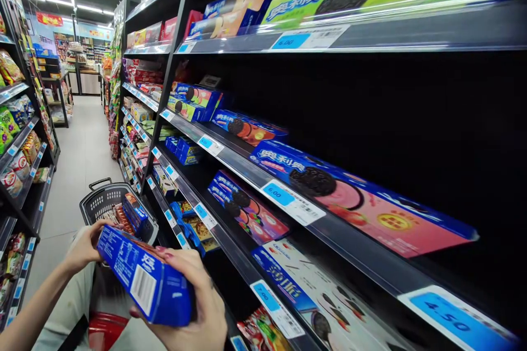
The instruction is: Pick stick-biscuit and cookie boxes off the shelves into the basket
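A blue cookie box (142, 271) is held between both hands, its barcode side turned toward me. My left hand (84, 247) closes on its far left end. My right hand (203, 296) wraps round the near right end, thumb below and fingers over the top. Just beyond the box stands a dark shopping basket (93, 205), with a blue cookie pack (135, 213) and brown packs inside. To the right, a pink-and-blue cookie box (366, 203) lies on the middle shelf. A white-and-blue wafer box (329, 296) sits on the shelf below.
Shelving with price labels (293, 201) runs along the right, close to my right hand. Green cookie boxes (349, 0) stand on the upper shelf. Another rack (27, 137) of snack bags lines the left. Between them the tiled aisle (88, 145) leads to a distant counter.
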`<state>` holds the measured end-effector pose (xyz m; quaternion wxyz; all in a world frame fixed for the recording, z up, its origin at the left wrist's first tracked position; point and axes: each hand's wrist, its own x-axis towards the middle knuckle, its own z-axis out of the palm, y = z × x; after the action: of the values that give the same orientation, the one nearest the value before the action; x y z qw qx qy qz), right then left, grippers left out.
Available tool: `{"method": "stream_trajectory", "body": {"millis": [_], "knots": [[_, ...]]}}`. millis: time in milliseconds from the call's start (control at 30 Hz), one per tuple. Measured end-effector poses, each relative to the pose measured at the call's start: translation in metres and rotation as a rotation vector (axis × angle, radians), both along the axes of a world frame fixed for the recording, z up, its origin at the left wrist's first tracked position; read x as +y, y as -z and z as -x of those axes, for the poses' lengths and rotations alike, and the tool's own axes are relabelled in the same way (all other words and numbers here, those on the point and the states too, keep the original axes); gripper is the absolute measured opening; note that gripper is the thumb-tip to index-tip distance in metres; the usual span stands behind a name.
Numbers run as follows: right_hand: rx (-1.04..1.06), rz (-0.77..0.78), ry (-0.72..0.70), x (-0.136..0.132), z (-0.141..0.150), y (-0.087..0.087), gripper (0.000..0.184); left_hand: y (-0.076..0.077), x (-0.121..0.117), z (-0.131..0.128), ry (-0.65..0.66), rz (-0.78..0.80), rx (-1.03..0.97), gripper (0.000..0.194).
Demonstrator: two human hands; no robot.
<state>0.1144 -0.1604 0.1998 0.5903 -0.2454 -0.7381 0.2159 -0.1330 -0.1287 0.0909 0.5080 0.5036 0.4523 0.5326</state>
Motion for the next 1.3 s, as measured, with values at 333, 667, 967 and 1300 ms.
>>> {"method": "stream_trajectory", "body": {"millis": [333,667,967,1300], "knots": [[-0.068,-0.168,-0.083,0.002,0.04,-0.001,0.049,-0.044,-0.013,-0.044,0.006,0.212,-0.11,0.047],[-0.075,-0.021,-0.03,0.009,-0.001,0.003,0.067,-0.008,-0.003,-0.011,-0.029,0.004,-0.067,0.06],[0.183,0.332,-0.001,0.042,-0.06,0.05,0.054,-0.069,-0.037,0.004,-0.185,-0.167,0.303,0.06],[0.28,0.319,0.049,0.051,-0.079,0.088,0.059,-0.086,-0.045,-0.013,-0.169,-0.297,0.473,0.058]]}}
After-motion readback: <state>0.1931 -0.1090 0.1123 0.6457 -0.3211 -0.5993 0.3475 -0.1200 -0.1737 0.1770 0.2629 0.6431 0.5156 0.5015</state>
